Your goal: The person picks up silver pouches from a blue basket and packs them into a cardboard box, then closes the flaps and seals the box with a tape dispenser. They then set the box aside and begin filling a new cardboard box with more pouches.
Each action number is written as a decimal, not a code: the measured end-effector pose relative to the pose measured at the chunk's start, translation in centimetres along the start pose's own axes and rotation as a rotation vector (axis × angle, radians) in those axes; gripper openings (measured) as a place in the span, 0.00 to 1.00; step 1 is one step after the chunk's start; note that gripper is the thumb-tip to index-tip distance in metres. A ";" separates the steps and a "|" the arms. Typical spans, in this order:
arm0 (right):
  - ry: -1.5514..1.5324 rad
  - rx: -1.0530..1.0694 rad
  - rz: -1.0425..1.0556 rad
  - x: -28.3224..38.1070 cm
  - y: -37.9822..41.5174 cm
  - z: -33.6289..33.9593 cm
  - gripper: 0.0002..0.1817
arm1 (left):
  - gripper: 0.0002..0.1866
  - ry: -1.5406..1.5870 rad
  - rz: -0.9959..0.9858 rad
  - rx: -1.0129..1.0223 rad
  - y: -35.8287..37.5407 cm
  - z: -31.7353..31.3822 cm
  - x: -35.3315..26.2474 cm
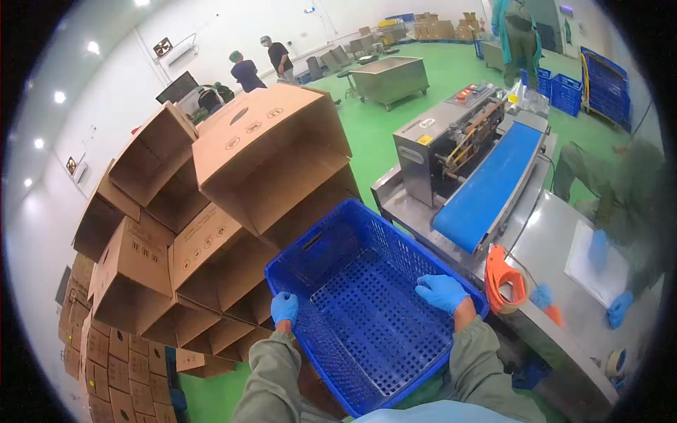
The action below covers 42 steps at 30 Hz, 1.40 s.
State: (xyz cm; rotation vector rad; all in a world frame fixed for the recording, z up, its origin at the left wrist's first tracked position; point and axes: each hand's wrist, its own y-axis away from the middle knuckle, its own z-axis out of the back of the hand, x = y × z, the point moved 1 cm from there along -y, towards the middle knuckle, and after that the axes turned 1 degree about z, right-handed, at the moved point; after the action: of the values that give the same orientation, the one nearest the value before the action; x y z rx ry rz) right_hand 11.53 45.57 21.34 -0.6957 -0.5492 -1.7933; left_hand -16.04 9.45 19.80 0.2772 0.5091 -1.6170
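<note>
A blue plastic crate (381, 310) with a slotted floor is held in front of my body, tilted, with nothing in it. My left hand (285, 308), in a blue glove, grips its left rim. On the opposite side, my right hand (442, 292), also gloved in blue, is closed over the right rim. Past the crate's left side rises a stack of open cardboard boxes (233, 151). Close to the right rim, an orange tape dispenser (505, 280) sits at the edge of a steel table (543, 243).
A sealing machine (441, 144) with a blue conveyor belt (490, 187) stands at the front right. A co-worker's gloved hand (619, 309) rests by a white sheet (596, 264) on the table. Farther back are a steel bin (390, 79), blue crates (565, 92) and several people.
</note>
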 end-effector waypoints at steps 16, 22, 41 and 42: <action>0.025 0.038 -0.058 0.5 0.1 0.4 0.24 | 0.17 -0.004 -0.025 0.014 -0.3 -0.1 -0.1; 0.051 -0.147 0.143 -0.9 -0.5 -0.8 0.17 | 0.21 -0.096 -0.142 -0.014 -1.4 -1.0 1.0; -0.223 -0.081 -0.070 -0.1 -0.1 0.2 0.20 | 0.16 0.015 0.028 0.137 -1.3 -0.5 0.9; -0.221 -0.078 -0.075 -0.3 -0.1 0.0 0.20 | 0.16 0.006 0.031 0.146 -1.0 -0.2 0.5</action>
State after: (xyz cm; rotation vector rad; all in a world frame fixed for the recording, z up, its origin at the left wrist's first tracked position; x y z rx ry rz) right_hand 11.53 45.85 21.12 -0.9459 -0.6628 -1.8268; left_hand -17.12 9.18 19.56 0.3970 0.3896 -1.6259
